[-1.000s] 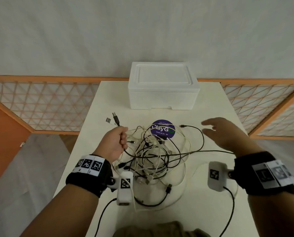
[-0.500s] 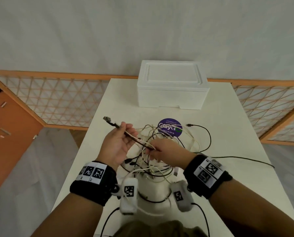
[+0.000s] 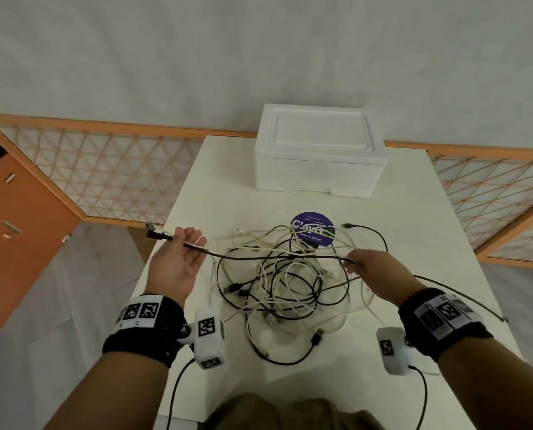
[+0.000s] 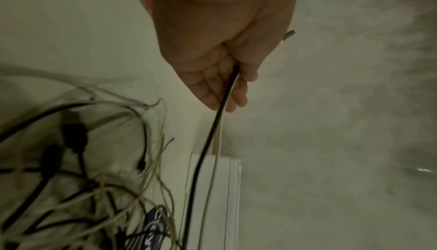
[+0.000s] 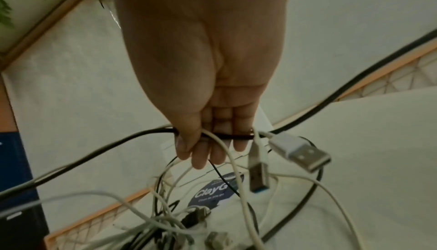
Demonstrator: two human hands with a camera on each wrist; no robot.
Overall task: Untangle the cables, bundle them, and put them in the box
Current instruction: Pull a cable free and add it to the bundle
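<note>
A tangle of black and white cables [image 3: 284,283] lies mid-table. My left hand [image 3: 189,248] is palm up over the table's left edge. Its thumb pins a black cable [image 3: 274,257] and a white one across the palm, and the black plug [image 3: 154,234] sticks out left. My right hand [image 3: 355,262] pinches the same black cable to the right, so it stretches nearly straight above the pile. The left wrist view shows the left hand [image 4: 220,85] with both cables [image 4: 208,145] running away. My right hand [image 5: 203,143] grips black and white strands. The white foam box [image 3: 319,156] stands behind, lid on.
A round purple sticker [image 3: 313,229] lies under the pile's far side. Loose USB plugs [image 5: 305,156] dangle by my right fingers. The white table [image 3: 429,237] drops off close on the left. A wooden lattice screen [image 3: 110,178] runs behind it. Wrist-camera leads [image 3: 423,395] trail near me.
My hands have moved apart. The right hand has slid rightward along the black cable, drawing it straight, and the left hand has shifted left and opened its fingers, thumb still on the cable.
</note>
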